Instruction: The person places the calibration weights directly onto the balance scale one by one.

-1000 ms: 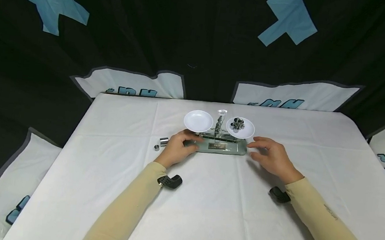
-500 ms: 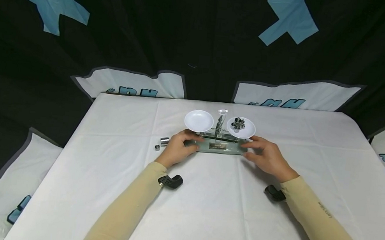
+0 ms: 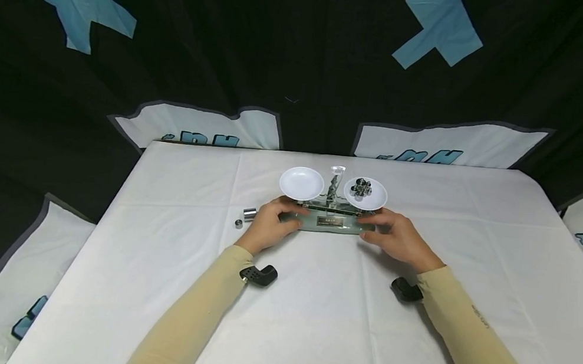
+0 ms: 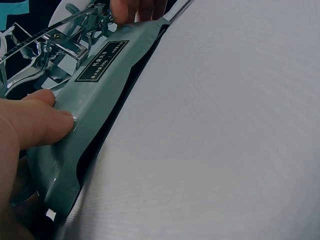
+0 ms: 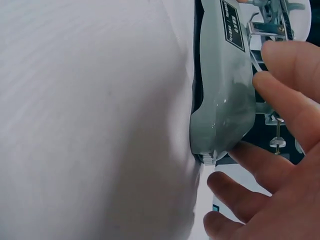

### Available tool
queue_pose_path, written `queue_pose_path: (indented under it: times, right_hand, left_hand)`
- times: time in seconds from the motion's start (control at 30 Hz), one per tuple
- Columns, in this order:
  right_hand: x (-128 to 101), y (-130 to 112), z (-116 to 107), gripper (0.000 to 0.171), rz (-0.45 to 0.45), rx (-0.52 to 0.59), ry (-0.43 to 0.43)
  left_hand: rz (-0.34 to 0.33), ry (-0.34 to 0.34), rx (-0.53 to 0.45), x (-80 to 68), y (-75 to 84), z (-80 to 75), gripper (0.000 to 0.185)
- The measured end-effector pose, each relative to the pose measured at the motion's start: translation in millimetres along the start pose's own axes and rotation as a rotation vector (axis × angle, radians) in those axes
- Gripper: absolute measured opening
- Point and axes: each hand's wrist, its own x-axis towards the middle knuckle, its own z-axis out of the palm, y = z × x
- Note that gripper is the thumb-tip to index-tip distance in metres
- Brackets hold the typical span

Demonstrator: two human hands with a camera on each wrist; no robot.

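Note:
A green-grey balance scale (image 3: 308, 223) with a dark label stands on the white-covered table. Its left pan (image 3: 301, 183) is bare; several shiny metal weights (image 3: 361, 187) are bunched on the right pan (image 3: 379, 198). My left hand (image 3: 267, 222) grips the base's left end, thumb (image 4: 55, 122) pressed on the front face in the left wrist view. Around the right end, my right hand (image 3: 398, 236) has its fingers spread and loosely bent, fingertips right at the base (image 5: 227, 95) in the right wrist view.
Left of my left hand, a larger cylindrical weight (image 3: 249, 214) and a small one (image 3: 238, 224) lie on the tablecloth (image 3: 309, 320). Behind the table hangs a black curtain (image 3: 301, 88) with blue and white patches.
My right hand has moved left, from beside the scale's right end to over that end of the base. The left hand and the weights have stayed where they were.

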Motion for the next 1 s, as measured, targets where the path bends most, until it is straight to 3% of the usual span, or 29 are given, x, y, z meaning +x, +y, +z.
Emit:
queue_pose_path:
  times: [0.47,1.0]
  right_hand:
    - [10,6,8,0.031,-0.036,0.052,0.011]
    - [13,10,18,0.028,-0.006,0.142,0.089]
  left_hand:
    - [0.009,-0.001,0.005,0.7,-1.8,0.7,0.027]
    - [-0.008,-0.001,0.013,1.5,-2.1,0.9,0.027]
